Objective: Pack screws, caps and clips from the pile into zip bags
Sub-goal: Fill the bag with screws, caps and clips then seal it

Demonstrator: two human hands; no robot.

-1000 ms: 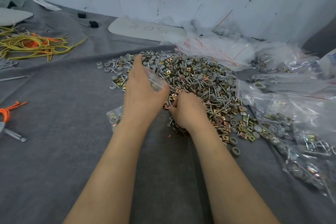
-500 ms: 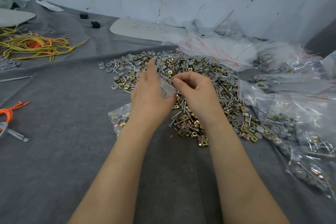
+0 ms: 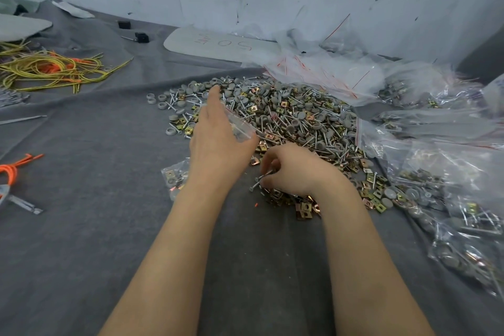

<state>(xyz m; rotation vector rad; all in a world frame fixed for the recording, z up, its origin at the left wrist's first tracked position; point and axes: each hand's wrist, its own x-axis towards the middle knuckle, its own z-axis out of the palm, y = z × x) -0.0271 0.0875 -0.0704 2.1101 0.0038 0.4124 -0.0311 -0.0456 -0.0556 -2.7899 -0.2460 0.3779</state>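
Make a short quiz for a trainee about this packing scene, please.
1. True or false: the left hand holds a small clear plastic zip bag.
2. The right hand pinches: A) a black plastic block, B) silver metal screws, C) an orange cord.
3. Fill in: the yellow and orange cords lie to the ___ of the mixed pile of screws, caps and clips.
Key: 1 true; 2 B; 3 left.

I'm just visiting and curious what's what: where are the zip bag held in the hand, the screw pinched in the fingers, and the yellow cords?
zip bag [image 3: 241, 129]: head view, on its clear plastic wall.
screw [image 3: 259, 181]: head view, on its shank.
yellow cords [image 3: 41, 69]: head view, middle of the tangle.
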